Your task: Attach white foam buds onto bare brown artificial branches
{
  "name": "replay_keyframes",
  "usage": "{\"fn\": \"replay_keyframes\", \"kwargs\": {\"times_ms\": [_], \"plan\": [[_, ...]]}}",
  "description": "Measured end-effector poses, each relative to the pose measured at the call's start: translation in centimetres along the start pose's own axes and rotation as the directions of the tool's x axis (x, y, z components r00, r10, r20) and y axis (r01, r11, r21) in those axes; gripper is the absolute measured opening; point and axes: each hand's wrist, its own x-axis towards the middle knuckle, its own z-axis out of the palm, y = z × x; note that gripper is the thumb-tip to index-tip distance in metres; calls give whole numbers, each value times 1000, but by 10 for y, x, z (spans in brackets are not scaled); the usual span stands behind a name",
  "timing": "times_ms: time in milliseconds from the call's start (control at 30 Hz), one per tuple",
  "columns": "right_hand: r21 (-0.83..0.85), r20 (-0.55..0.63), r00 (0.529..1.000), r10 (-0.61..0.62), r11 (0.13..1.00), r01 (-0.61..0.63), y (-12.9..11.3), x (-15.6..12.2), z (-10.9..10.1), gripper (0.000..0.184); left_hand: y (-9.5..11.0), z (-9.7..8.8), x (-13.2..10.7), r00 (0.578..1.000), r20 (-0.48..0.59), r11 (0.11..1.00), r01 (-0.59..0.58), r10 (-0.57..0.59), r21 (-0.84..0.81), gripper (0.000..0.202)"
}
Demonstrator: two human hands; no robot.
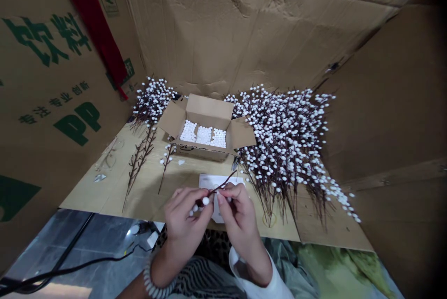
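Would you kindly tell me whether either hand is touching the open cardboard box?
No, the left hand and right hand are both at a brown twig, apart from the box.

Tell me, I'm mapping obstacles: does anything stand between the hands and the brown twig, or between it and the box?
Nothing visible blocks the brown twig: the left hand pinches it, the right hand is at it. Toward the cardboard box, only its front wall stands, before the white balls; a white sheet lies below.
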Motion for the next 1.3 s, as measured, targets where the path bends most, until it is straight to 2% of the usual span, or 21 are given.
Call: {"fn": "replay_keyframes", "kwargs": {"times_ms": [167,400,633,733,833,933,1000,1067,1167,1233,1300], "plan": [[-105,38,999,-9,994,13,-7,2,-4,9,2,0,0,1000,-15,1000,-19,20,4,13],[-92,11,1000,-14,996,15,-6,0,-4,11,4,1,0,999,-29,999,-44,43,-19,14],[-183,28,997,-67,981,71,-7,0,-4,12,5,4,-3,997,-35,997,-64,62,-42,15],[-185,25,997,-76,980,79,-7,0,-3,12,3,5,-5,999,-32,997,-20,18,-68,14],[-104,3,999,-33,994,33,-4,-2,-3,9,2,6,-6,990,20,977,138,-137,-164,12],[114,-139,984,116,988,-100,0,-1,-3,10,2,8,-5,926,136,881,377,-352,-287,6],[339,-231,936,266,924,-179,3,2,-3,26,1,10,-5,853,203,772,521,-480,-364,3],[521,-235,892,387,825,-220,5,6,-4,40,1,12,-5,774,263,642,628,-576,-440,8],[615,-194,869,456,747,-254,9,11,-6,52,2,14,-3,670,356,451,719,-652,-529,16],[621,-177,860,479,732,-280,12,12,-6,52,4,14,-2,608,415,338,758,-677,-558,22],[622,-150,850,504,717,-315,14,11,-6,48,5,14,-2,558,451,264,784,-697,-562,30]]}}
